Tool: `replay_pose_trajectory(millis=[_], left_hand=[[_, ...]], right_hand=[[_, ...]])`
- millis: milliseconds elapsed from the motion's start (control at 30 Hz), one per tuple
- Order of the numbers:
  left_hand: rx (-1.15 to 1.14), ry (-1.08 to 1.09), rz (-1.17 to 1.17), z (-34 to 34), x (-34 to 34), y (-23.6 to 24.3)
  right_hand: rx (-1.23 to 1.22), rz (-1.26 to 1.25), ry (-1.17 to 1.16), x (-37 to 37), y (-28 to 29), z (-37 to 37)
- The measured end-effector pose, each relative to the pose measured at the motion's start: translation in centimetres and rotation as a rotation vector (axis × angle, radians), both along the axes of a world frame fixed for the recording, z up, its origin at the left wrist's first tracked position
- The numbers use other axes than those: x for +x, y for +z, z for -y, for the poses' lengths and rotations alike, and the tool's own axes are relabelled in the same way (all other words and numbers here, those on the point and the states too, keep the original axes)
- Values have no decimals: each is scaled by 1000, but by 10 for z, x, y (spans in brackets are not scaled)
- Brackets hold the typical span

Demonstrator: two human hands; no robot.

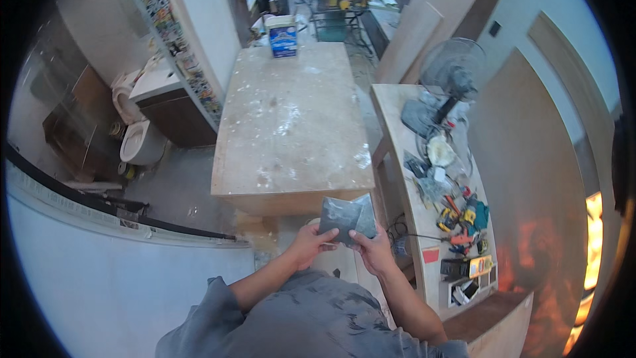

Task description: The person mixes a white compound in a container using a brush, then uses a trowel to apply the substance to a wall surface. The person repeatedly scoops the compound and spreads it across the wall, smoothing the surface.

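Pinching a folded dark-grey sheet (pixel 339 215), left hand (pixel 309 245) and right hand (pixel 375 249), thumbs on top, each grip on its near side. From here, it's held up by the pale desk's (pixel 291 126) near edge; tools (pixel 469 217) right.

I can make out a loose grey shirt (pixel 298 321) on the near side, creased, with darker streaks across its front. Its left sleeve (pixel 213 306) is short and wide, ending in a wrinkled edge; the left hand (pixel 310 245) and right hand (pixel 373 248) are bare.
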State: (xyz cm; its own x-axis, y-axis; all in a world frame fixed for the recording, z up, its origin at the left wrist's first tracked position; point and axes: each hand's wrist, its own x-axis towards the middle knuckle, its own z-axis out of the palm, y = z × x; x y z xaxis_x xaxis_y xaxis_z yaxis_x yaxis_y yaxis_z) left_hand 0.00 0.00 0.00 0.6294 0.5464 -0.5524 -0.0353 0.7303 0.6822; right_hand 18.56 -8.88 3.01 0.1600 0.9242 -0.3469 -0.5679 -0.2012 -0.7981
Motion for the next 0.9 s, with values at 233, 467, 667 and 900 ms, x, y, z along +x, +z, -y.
replay_pose_trajectory(millis=[233,467,667,900], left_hand=[[341,345,-194,-172,-34,-64],[769,819,-611,-341,-109,-200],[907,800,-1370,-366,-94,-206],[799,662,-1586,-372,-92,-210]], right_hand=[[-177,92,89,2,-41,-142],[-339,394,246,101,-61,-301],[-58,965,334,157,-94,-584],[421,1731,49,180,-38,-902]])
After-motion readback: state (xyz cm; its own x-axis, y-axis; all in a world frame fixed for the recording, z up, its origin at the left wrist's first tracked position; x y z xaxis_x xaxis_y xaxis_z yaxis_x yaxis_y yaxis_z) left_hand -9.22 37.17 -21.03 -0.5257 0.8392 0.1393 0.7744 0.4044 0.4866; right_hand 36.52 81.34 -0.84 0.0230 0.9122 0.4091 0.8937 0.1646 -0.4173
